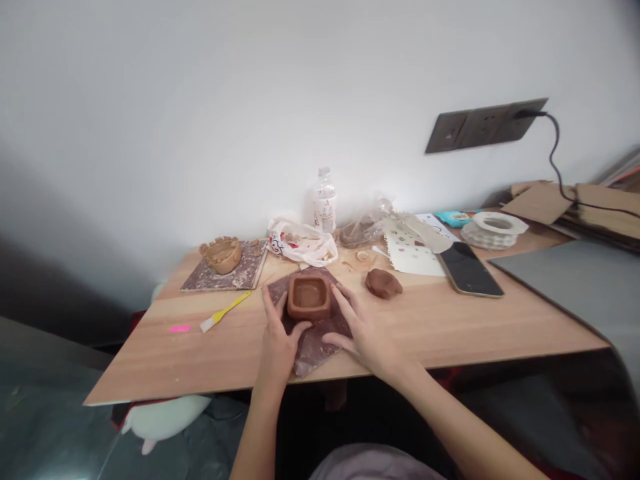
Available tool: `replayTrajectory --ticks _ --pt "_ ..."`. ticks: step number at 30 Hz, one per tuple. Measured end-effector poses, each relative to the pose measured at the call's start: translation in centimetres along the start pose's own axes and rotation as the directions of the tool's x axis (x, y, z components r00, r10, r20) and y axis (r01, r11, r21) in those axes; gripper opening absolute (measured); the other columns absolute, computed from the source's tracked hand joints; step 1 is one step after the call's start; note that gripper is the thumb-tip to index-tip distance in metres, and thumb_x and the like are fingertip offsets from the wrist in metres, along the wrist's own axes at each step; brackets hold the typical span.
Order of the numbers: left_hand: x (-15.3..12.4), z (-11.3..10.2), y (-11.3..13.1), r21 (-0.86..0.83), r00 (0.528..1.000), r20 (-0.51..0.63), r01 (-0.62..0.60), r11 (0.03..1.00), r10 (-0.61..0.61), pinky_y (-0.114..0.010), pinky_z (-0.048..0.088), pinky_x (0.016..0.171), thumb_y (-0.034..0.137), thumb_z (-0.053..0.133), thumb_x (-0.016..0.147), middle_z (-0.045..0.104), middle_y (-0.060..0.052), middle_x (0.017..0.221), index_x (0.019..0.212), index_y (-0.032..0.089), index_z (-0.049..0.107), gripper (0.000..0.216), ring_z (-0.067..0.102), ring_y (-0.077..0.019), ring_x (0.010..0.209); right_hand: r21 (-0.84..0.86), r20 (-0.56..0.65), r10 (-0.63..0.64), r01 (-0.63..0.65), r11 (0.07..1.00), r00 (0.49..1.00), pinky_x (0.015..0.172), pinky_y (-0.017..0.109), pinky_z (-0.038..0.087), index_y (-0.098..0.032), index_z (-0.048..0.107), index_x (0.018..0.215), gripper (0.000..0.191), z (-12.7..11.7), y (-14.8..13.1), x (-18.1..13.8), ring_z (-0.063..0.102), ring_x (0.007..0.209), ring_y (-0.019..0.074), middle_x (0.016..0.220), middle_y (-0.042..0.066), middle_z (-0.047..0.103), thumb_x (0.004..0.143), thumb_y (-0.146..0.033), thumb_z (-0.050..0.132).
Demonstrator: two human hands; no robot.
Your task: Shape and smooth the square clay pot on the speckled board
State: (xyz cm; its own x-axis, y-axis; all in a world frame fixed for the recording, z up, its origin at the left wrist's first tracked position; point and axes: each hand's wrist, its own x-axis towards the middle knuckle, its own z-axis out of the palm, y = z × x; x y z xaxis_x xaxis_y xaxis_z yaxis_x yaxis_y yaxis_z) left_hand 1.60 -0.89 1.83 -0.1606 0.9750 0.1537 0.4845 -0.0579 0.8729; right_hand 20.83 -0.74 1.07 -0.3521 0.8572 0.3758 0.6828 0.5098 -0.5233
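Note:
A square brown clay pot (309, 299) with a hollow middle sits on a dark, clay-smeared board (320, 347) turned cornerwise to me. Along the pot's left side lies my left hand (281, 333), fingers stretched out and thumb reaching toward the front lower edge. My right hand (363, 333) is at the opposite side, fingertips by the right rim and thumb spread away over the board. Both hands are open around the pot; whether every fingertip touches it I cannot tell. To the right rests a lump of brown clay (383, 283).
A rough clay bowl (222, 255) stands on another board (200, 279) at left, near a yellow brush (226, 311). Behind are a white plastic bag (303, 243) and a bottle (325, 203). At right lie a phone (471, 269), a white ribbed pot (493, 231) and a laptop-like grey slab (565, 287).

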Motion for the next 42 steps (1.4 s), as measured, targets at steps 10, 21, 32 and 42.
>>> replayTrajectory --ticks 10,21,32,42 --pt "0.3 0.1 -0.8 -0.067 1.000 -0.020 -0.002 0.998 0.000 -0.046 0.041 0.110 0.029 0.070 0.079 0.057 -0.014 0.143 0.156 0.026 -0.004 0.107 0.054 -0.0269 0.132 -0.130 0.026 -0.115 0.117 0.985 0.993 0.105 0.057 0.045 -0.021 0.017 0.157 0.092 0.2 2.0 2.7 0.046 0.134 0.0366 0.141 0.022 0.048 0.086 -0.053 0.065" --pt "0.1 0.0 -0.7 -0.070 1.000 -0.010 0.028 0.997 -0.029 -0.040 0.048 0.103 0.031 0.070 0.080 0.056 -0.014 0.145 0.156 0.027 -0.004 0.107 0.057 -0.0260 0.129 -0.191 0.267 -0.230 0.286 0.939 0.936 0.093 0.056 0.053 -0.020 0.044 0.146 0.083 -3.9 3.4 5.6 0.049 0.131 0.0403 0.145 0.025 0.042 0.079 -0.067 0.062" --pt "0.1 0.1 -1.2 -0.105 1.000 -0.003 0.025 0.994 -0.025 -0.040 0.045 0.107 0.031 0.071 0.079 0.055 -0.014 0.145 0.156 0.025 -0.004 0.107 0.054 -0.0254 0.133 -0.236 0.540 -0.358 0.545 0.804 0.762 0.095 0.054 0.049 -0.027 0.059 0.135 0.066 -7.1 3.4 11.2 0.045 0.133 0.0398 0.151 0.020 0.039 0.083 -0.069 0.057" --pt "0.0 0.0 -0.7 -0.118 0.999 0.005 0.033 0.992 -0.032 -0.039 0.046 0.106 0.029 0.070 0.079 0.055 -0.015 0.145 0.156 0.024 -0.005 0.107 0.054 -0.0250 0.133 0.058 0.539 -0.416 0.460 0.886 0.732 0.108 0.049 0.039 -0.030 0.053 0.139 0.061 -7.2 4.9 10.2 0.042 0.137 0.0314 0.154 0.014 0.035 0.089 -0.064 0.053"
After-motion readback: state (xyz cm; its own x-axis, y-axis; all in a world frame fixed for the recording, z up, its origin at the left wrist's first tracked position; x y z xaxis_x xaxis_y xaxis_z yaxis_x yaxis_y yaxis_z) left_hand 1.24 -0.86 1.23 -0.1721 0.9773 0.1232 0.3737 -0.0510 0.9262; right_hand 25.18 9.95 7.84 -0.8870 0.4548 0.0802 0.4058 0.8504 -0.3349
